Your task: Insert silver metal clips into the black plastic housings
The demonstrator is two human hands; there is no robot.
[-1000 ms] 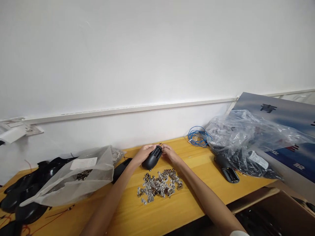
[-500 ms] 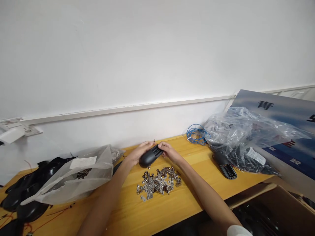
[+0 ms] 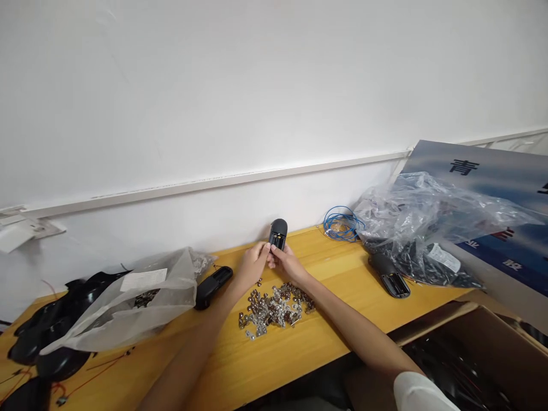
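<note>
Between both hands, above the back part of the table, a black rounded case (image 3: 278, 233) is held upright with its open slotted compartment facing me. My left hand (image 3: 256, 260) is closed on its lower left side, thumb on the front. From the right, my right hand (image 3: 287, 262) grips the lower end, its thumb near the left one. Small shiny metal parts (image 3: 274, 308) lie in a pile below the hands. Another black case (image 3: 214, 285) rests left of my left hand, and a third (image 3: 390, 278) lies at the right.
A translucent bag (image 3: 141, 302) and black shells (image 3: 64, 319) lie on the left of the wooden table (image 3: 317, 348). Coiled blue wire (image 3: 342, 224) sits at the back, beside a clear plastic bag (image 3: 428, 217). An open cardboard box (image 3: 483, 342) stands at the lower right.
The held case has turned from lying tilted to upright, its rounded end now up, and both hands have come together at its lower end. The case on the left is now more exposed.
</note>
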